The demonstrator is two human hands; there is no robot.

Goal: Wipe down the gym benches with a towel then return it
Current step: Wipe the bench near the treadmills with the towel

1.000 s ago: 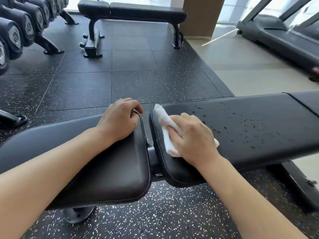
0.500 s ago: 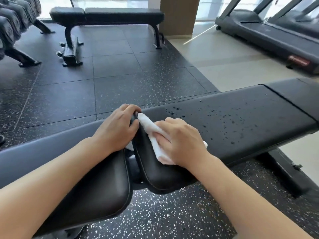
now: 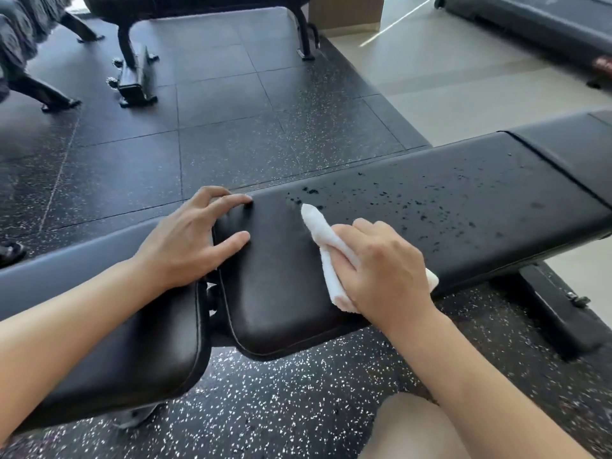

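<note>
Towel (image 3: 326, 238), folded white, pinned under the right hand (image 3: 385, 265), fingers curled over it and pinching it against the long black pad (image 3: 430, 207) of the near bench, which serves as the counter; one corner poking out toward the far edge, another showing behind the wrist. Moved rightward along the pad since a second ago, away from the rounded end by the gap and up to the first of the water droplets (image 3: 414, 207). Left hand (image 3: 188, 238) spread and relaxed, gripping nothing, now straddling the gap between the seat pad (image 3: 132, 342) and the long pad, fingertips resting on the long pad's end, where before bunched on the seat pad's edge. Dry and clean-looking behind the towel; beaded wet ahead, out to the seam at the right. Probably the start of a long stroke through the droplets, so most of this pad not yet wiped. Further off across the speckled rubber floor (image 3: 231, 127), a second bench (image 3: 139, 38), apparently untouched; to the right, a treadmill (image 3: 530, 18) on pale flooring. Return of the towel well down the line.
</note>
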